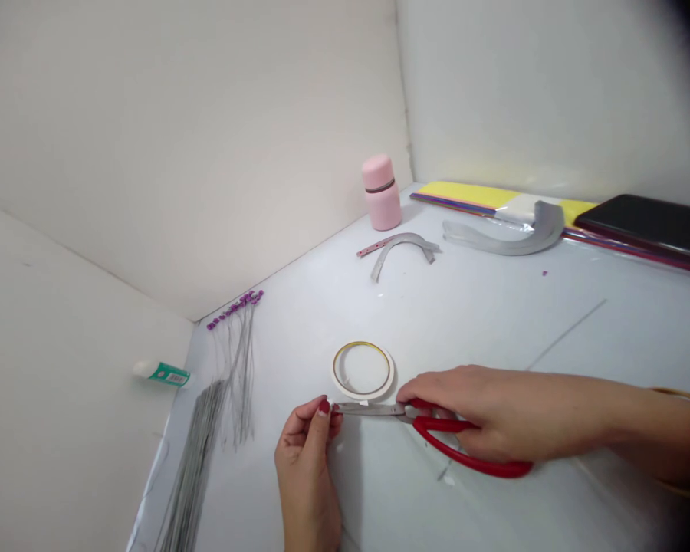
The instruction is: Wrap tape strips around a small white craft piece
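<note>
While right hand (471, 414) clamps scissors (422, 424) by handles, left hand (310, 456) pinches together at blade tips (346, 409), likely steadying something too small to tell; tape roll (338, 386) handy just beyond, wires (198, 437) along bench's (471, 322) left edge.

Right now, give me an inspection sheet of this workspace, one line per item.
Surface: pale tabletop, small scraps on it, one thin wire lying at right.
Job's things: red-handled scissors, blades beside a white tape roll lying flat.
Clutter: purple-tipped wires, grey wire bundle and green-and-white tube at left; pink bottle upright; curved grey strips; yellow-topped pack with a black flat object on it.
Hands: right hand grips the scissors; left hand is pinched at the blade tips, contents too small to tell.
Cables: nothing seen.
Surroundings: plain pale walls behind and at left.
</note>
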The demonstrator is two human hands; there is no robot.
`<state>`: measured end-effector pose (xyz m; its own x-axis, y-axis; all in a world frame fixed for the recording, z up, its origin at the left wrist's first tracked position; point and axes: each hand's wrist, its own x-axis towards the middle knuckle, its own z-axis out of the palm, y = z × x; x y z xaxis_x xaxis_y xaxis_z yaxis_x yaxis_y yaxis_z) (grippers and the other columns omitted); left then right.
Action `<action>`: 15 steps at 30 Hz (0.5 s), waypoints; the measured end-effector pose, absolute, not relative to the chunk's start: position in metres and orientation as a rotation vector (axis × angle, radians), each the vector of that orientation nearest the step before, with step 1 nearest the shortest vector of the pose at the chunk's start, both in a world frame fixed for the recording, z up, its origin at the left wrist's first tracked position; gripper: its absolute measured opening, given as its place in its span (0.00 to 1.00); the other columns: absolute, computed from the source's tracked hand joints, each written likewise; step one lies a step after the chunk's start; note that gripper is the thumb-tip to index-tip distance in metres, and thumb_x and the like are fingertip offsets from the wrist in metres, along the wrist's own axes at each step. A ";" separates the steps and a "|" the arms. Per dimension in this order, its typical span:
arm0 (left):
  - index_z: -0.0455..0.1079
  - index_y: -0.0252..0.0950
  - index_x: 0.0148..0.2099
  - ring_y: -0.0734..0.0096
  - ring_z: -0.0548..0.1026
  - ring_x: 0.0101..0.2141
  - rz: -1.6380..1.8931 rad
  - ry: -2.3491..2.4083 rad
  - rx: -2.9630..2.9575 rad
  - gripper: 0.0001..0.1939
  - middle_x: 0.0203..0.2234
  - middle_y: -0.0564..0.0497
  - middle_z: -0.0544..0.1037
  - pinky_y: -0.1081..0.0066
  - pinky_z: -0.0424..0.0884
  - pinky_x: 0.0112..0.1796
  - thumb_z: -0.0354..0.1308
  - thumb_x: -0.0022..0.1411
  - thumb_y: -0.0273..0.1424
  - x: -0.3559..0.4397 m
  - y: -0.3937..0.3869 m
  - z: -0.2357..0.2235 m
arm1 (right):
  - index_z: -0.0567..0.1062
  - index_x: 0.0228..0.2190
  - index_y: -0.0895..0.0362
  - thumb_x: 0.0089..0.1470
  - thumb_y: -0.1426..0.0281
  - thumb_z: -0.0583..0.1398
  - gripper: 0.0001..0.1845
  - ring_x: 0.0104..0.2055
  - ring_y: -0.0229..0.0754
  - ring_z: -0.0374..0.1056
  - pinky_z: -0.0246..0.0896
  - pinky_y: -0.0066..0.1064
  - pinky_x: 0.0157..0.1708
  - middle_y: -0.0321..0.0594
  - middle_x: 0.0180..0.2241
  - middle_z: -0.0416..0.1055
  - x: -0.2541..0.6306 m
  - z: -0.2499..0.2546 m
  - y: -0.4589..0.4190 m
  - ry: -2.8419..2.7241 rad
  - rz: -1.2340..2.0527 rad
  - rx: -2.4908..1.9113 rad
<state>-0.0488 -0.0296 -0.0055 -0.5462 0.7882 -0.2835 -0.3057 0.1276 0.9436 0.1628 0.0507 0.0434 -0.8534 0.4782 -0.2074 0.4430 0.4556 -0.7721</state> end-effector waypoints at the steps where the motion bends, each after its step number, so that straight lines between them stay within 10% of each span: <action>1: 0.71 0.35 0.32 0.81 0.72 0.26 1.571 1.527 0.491 0.04 0.24 0.56 0.76 0.82 0.67 0.31 0.61 0.51 0.29 -0.049 -0.030 -0.005 | 0.68 0.37 0.54 0.41 0.78 0.54 0.18 0.31 0.40 0.63 0.56 0.25 0.30 0.37 0.32 0.68 0.163 0.043 0.051 -2.645 1.386 -0.837; 15: 0.71 0.34 0.31 0.81 0.72 0.25 1.578 1.514 0.462 0.04 0.23 0.56 0.76 0.82 0.68 0.30 0.61 0.51 0.28 -0.045 -0.029 -0.002 | 0.69 0.38 0.54 0.43 0.78 0.54 0.18 0.32 0.39 0.62 0.56 0.25 0.30 0.37 0.33 0.68 0.161 0.047 0.051 -2.631 1.374 -0.828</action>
